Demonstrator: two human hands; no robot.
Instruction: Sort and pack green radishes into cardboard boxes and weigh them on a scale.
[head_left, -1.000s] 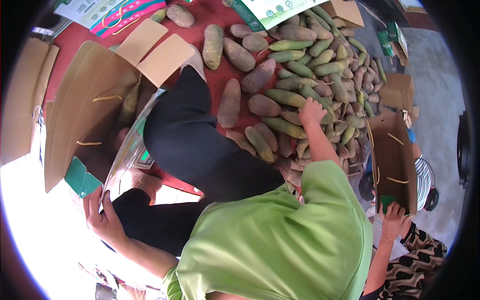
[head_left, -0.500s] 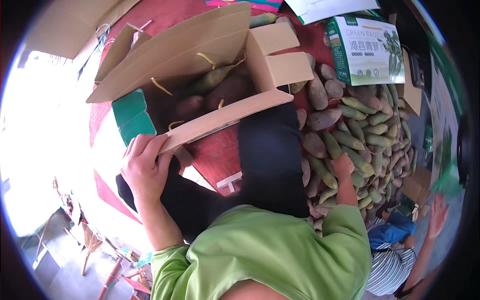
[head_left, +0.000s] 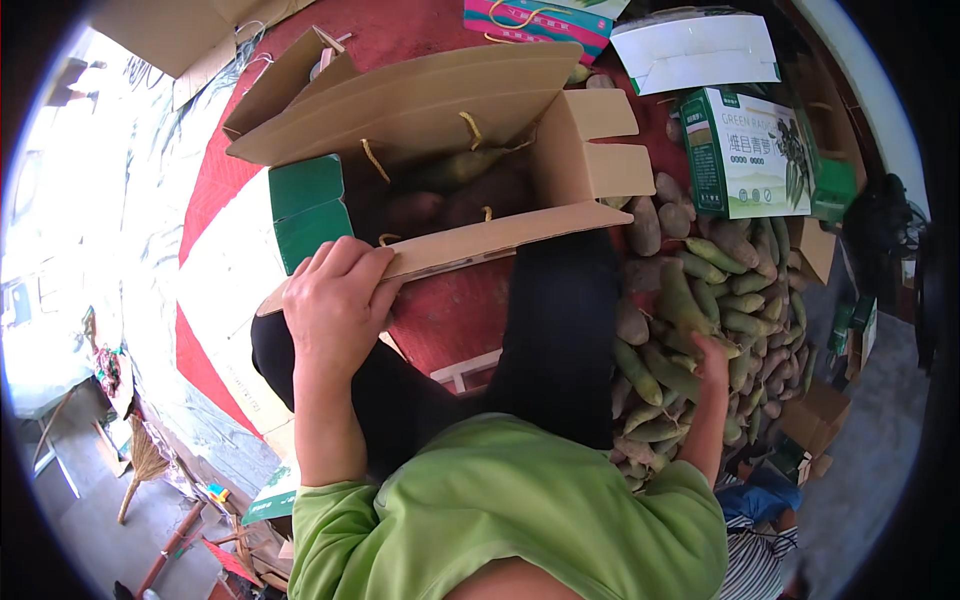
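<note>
My left hand (head_left: 338,300) is closed on the near flap of an open cardboard box (head_left: 565,150), fingers over the flap's edge. Yellow cord handles (head_left: 374,160) show on the box's walls. In its shadowed inside lie a green radish (head_left: 462,167) and some brownish roots (head_left: 415,207). To the right, my right hand (head_left: 712,358) grips the lower end of another green radish (head_left: 682,298), tilted up over the heap. Part of my fingers is hidden around it. Below and beside it spreads a heap of green radishes (head_left: 745,302) and brownish roots (head_left: 645,225).
A white-and-green printed carton (head_left: 755,160) stands behind the heap, with a white carton (head_left: 695,55) farther back. A pink-and-blue box (head_left: 540,25) is at the far edge of the red mat (head_left: 400,30). At lower right sits another person in a striped top (head_left: 755,560); a broom (head_left: 146,455) is lower left.
My right hand has taken hold of a green radish and tipped it up from the heap. My left hand stays on the box flap. The whole view has shifted; the other person's raised arm is gone.
</note>
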